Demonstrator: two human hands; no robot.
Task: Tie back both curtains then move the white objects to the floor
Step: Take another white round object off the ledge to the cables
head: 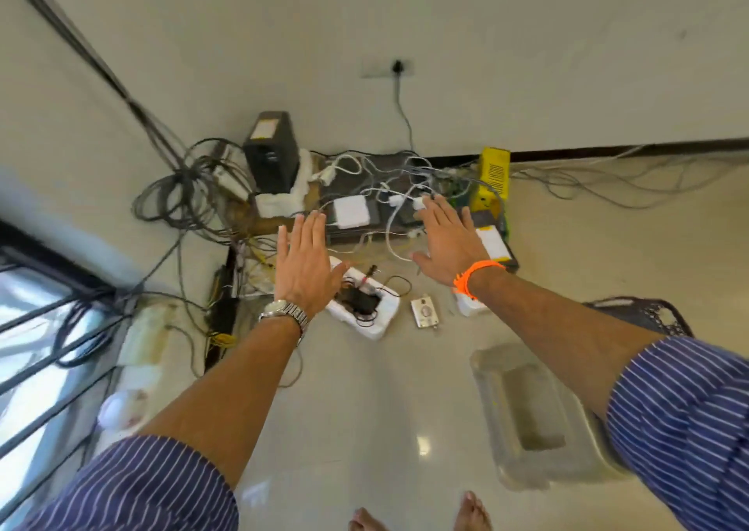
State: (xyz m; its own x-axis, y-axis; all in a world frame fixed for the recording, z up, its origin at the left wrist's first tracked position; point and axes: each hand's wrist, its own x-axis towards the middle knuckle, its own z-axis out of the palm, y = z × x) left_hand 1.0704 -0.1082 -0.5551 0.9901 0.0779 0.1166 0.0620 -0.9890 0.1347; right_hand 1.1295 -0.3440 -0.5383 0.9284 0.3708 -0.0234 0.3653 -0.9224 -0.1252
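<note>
Though blurry, foam tray (383, 321) seemingly diagonal.

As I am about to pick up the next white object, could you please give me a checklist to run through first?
1. Left hand free: ok, open, holding nothing.
2. Right hand free: ok, open, holding nothing.
3. White adapter within reach: ok, it lies on the board between both hands.
4. Adapter free of cables: not ok, white cables tangle beside it.
5. Floor space to set it down: ok, bare tile shows.
6. Curtains tied back: cannot tell, none in view.
</note>
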